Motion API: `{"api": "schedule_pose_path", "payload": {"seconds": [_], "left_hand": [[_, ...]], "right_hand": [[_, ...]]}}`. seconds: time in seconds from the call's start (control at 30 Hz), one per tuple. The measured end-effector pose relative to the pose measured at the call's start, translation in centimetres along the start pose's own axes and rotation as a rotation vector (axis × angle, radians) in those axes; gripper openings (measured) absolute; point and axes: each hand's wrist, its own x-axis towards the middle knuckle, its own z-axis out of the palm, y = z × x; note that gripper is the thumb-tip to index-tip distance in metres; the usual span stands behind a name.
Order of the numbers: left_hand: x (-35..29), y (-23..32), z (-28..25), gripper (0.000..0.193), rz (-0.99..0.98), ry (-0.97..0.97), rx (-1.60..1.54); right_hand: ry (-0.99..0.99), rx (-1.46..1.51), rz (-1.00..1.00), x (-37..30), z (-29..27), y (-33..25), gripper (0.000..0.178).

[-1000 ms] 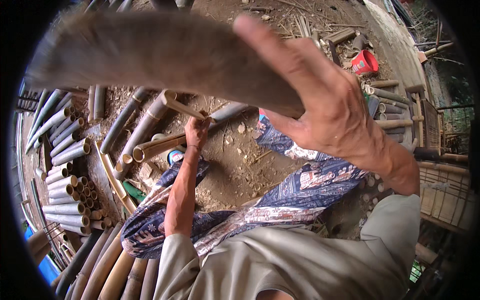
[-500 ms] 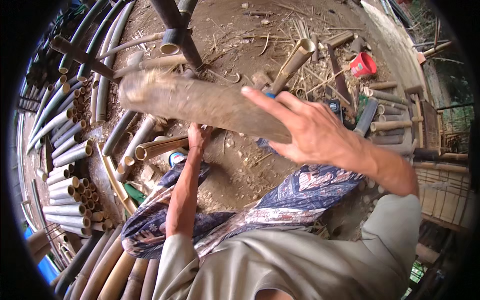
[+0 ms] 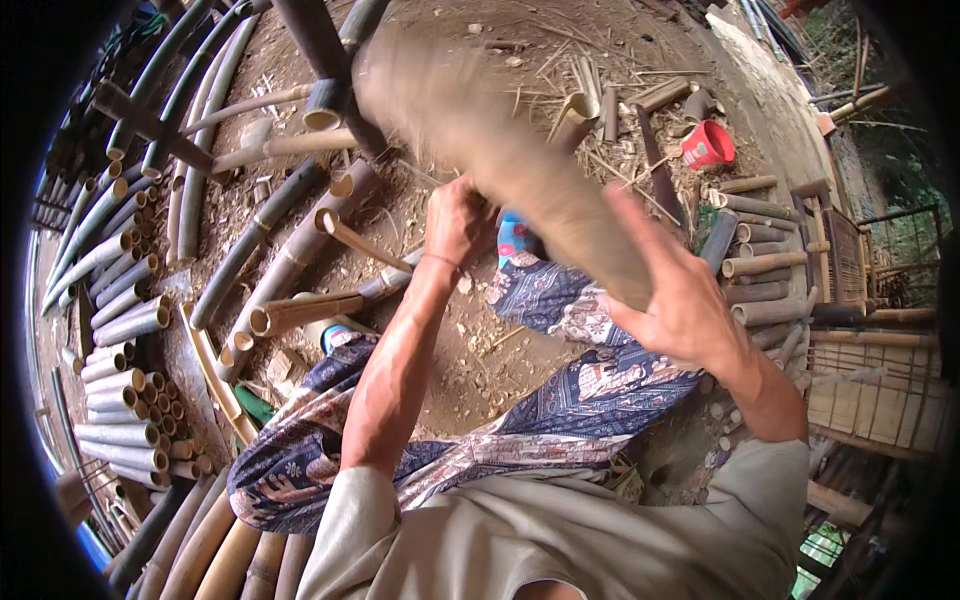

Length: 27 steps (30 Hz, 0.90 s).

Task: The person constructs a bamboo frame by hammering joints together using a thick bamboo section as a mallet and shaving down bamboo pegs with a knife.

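Note:
My right hand (image 3: 685, 305) grips the near end of a thick wooden club (image 3: 540, 170), blurred by motion. The club slants up to the far left, its broad end raised over the ground. Beyond its middle, my left hand (image 3: 455, 228) is closed; the club hides its fingertips and whatever they hold. Just left of that hand lie a bamboo strip (image 3: 362, 243) and a cut bamboo length (image 3: 308, 313). Between my legs is dirt strewn with chips. A blue patterned shoe (image 3: 514, 238) shows under the club.
Cut bamboo tubes are stacked at the left (image 3: 125, 420) and at the right (image 3: 765, 262). A red bucket (image 3: 707, 146) stands at the far right near a long dark blade (image 3: 660, 175). Dark bamboo posts (image 3: 325, 60) rise at the far side. Bamboo poles (image 3: 230, 560) lie at my lower left.
The club's far end has swung farther away and to the right. My right hand has shifted right and nearer, while my left hand has moved right and farther away.

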Motion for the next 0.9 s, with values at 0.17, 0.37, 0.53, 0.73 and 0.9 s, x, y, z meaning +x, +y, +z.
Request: {"api": "schedule_pose_path", "payload": {"seconds": [0.17,0.37,0.53,0.73,0.9], "left_hand": [[1.1,0.8,-1.5,0.022,-0.044,-0.073,-0.049],[1.4,-1.7,-1.0,0.02,-0.063,-0.148,0.138],[1.6,-0.1,-1.6,0.014,-0.13,-0.124,-0.037],[-3.3,2.3,-6.3,0.068,-0.256,-0.316,0.183],[-5.5,3.8,-26.3,0.035,0.085,0.294,-0.546]], "right_hand": [[0.091,0.054,-0.134,0.6,-0.9,-0.8,0.095],[-0.186,-0.126,0.109,2.8,-1.4,-0.3,0.091],[-0.019,-0.104,-0.074,2.6,-0.4,-0.3,0.095],[-0.088,-0.142,0.06,4.4,-0.3,-0.2,0.094],[0.562,-0.482,0.183,1.8,-4.0,8.5,0.086]]}}
